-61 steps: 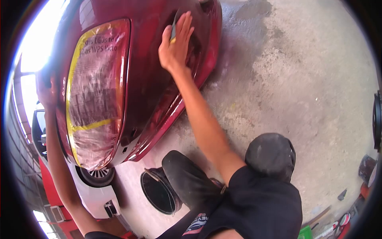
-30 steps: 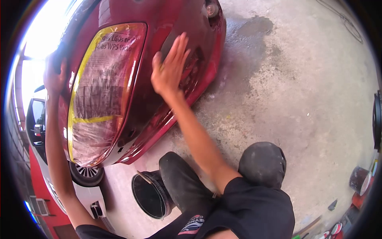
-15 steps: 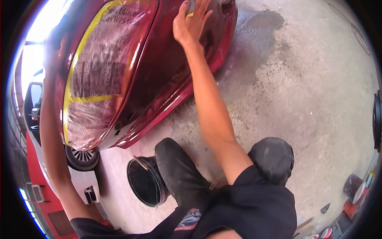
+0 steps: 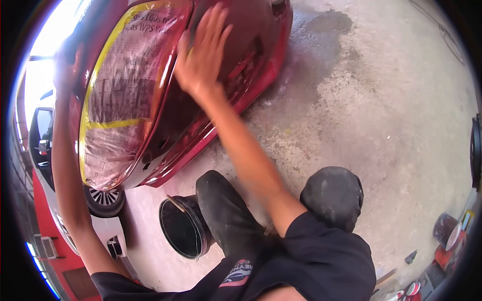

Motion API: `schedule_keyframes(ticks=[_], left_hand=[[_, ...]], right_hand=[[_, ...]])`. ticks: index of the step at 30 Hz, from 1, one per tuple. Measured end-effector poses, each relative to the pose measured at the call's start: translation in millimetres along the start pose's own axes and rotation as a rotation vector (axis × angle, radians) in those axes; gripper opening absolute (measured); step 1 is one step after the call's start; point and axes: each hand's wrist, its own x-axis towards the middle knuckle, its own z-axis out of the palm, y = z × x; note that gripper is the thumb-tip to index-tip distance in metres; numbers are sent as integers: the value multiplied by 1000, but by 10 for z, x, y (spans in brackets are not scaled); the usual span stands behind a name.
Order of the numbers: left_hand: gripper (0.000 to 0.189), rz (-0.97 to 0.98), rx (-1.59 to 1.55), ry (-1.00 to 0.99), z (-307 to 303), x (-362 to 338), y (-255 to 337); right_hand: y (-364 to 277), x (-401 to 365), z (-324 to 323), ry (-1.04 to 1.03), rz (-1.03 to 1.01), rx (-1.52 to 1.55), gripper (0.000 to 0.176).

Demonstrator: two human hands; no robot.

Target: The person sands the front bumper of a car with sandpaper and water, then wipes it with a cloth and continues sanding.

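My right hand (image 4: 203, 55) lies flat on the dark red body panel (image 4: 228, 45) of a car, its fingers stretched out and slightly blurred. Whatever may be under the palm is hidden. Left of it, the car's lamp (image 4: 120, 80) is covered with printed newspaper and edged with yellow masking tape (image 4: 118, 123). My left hand (image 4: 70, 62) rests high on the car's far left side, dark against the glare, so its fingers do not show clearly.
A black bucket (image 4: 164, 236) with a handle stands beside my knee (image 4: 216, 188). Wet patches mark the concrete floor (image 4: 381, 100). Behind the red car is a white vehicle (image 4: 103, 228). A stained pot (image 4: 446, 231) and other items lie at the lower right.
My right hand has slid left and down across the red panel, nearer the taped lamp. My left hand stays where it was. The view has shifted slightly.
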Motion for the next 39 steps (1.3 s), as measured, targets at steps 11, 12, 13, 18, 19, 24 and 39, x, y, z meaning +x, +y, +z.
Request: schedule_keyframes(ticks=[11,12,13,18,19,24,39], left_hand=[[40,-9,-55,4,-84,27,155],[40,-29,-51,6,-99,10,184],[39,-46,-46,12,-107,21,194],[37,42,-75,43,-31,42,85],[37,48,-81,43,-43,12,68],[36,-45,-92,7,-143,7,214],[39,56,-107,32,-188,96,319]], right_hand=[[224,-177,62,57,120,169,74],[153,-452,87,84,112,174,73],[178,-494,75,76,88,149,73],[733,392,-17,76,282,165,71],[703,303,-2,78,303,173,71],[193,-688,148,58,266,137,72],[820,258,11,29,298,161,71]])
